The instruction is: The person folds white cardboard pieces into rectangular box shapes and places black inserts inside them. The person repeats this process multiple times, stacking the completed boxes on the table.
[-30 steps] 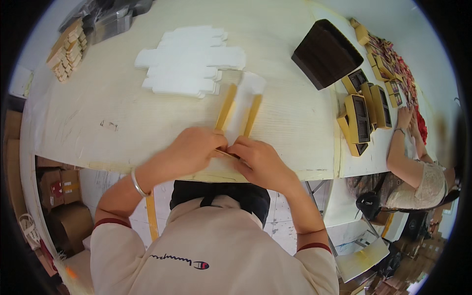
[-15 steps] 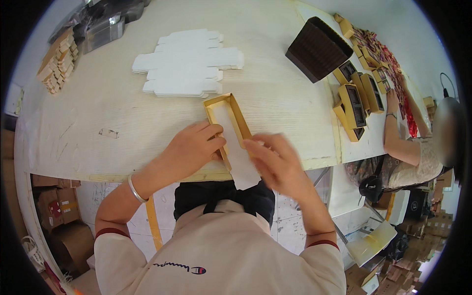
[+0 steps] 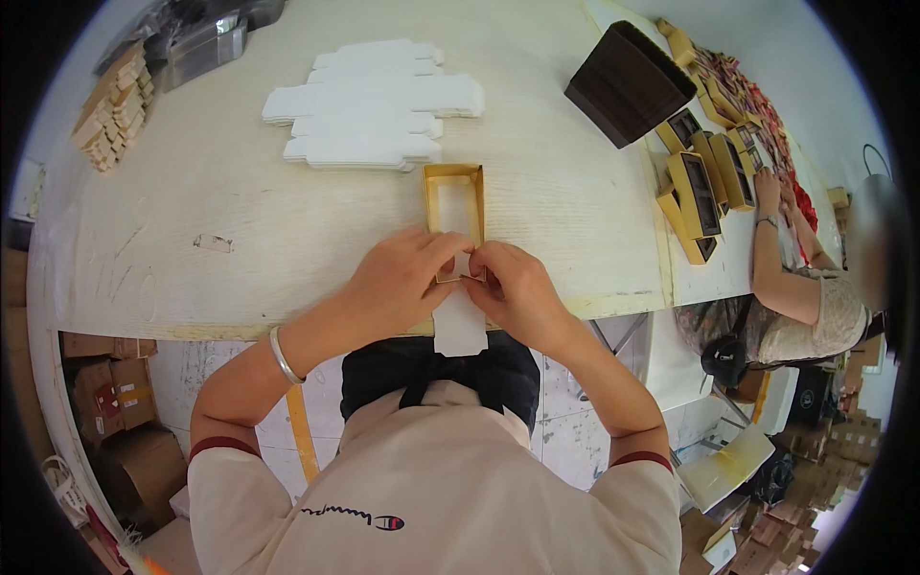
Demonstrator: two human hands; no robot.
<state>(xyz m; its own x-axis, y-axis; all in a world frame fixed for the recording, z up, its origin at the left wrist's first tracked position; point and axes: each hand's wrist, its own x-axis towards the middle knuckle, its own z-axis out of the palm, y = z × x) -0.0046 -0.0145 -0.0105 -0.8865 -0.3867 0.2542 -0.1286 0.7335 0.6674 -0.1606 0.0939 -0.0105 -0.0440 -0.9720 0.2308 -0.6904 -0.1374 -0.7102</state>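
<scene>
A long, narrow cardboard box [image 3: 430, 203], gold on the walls and white on its floor, lies at the table's front edge. Its far end is folded up, while a white end flap [image 3: 460, 326] hangs out toward me over the edge. My left hand [image 3: 407, 273] pinches the left wall near the close end. Opposite it, my right hand [image 3: 515, 292] has its fingers closed on the right wall. Between the fingertips, small end tabs are turned inward and nearly meet. Just beyond the box lies a stack of flat white box blanks [image 3: 369, 107].
A dark brown stack of trays [image 3: 628, 84] stands at the back right. Several gold boxes with dark windows [image 3: 692, 192] lie beside it. A co-worker's arm [image 3: 776, 259] reaches over the table at right. Folded card pieces [image 3: 117, 107] and clear plastic [image 3: 206, 53] sit at far left.
The box has turned from a slant to point straight away from me. My right hand has come in to its near end, and both hands now meet at the end tabs.
</scene>
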